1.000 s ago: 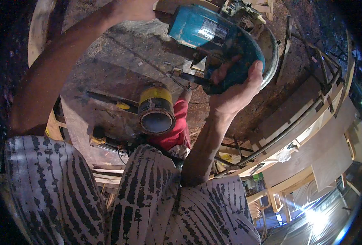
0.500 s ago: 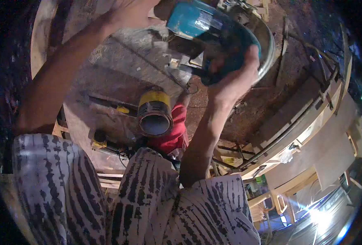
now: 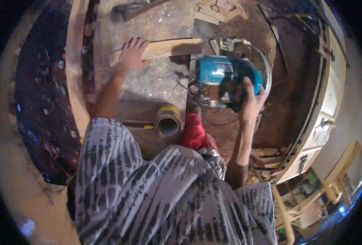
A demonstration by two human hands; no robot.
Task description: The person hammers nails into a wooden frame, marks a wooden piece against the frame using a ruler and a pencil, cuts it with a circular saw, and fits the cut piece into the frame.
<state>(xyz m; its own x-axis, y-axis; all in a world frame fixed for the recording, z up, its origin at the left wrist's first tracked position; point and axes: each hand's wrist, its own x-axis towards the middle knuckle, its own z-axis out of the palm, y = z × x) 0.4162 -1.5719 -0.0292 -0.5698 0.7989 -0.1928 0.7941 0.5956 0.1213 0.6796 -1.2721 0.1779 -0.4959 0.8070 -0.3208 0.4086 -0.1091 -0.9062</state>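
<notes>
My left hand (image 3: 134,55) lies across a short wooden board (image 3: 175,47), its fingers over the far edge and the thumb on the near side. The board rests on the worn worktop (image 3: 156,83), and its right end reaches past the worktop's edge. My right hand (image 3: 252,98) is closed round the rear handle of a teal circular saw (image 3: 220,71). The saw is up off the worktop, to the right of the board's end and apart from it. Its blade cannot be made out.
A tube with a yellow band (image 3: 168,122) stands on the worktop near me, beside a tool with a yellow end (image 3: 148,126). Wood offcuts (image 3: 222,10) lie at the far side. A long plank (image 3: 77,65) runs along the left, and wooden panels (image 3: 330,94) stand at the right.
My left hand has moved away from the saw and is now on the board. The saw has come down and nearer in my right hand. My view has shifted, bringing the board into sight.
</notes>
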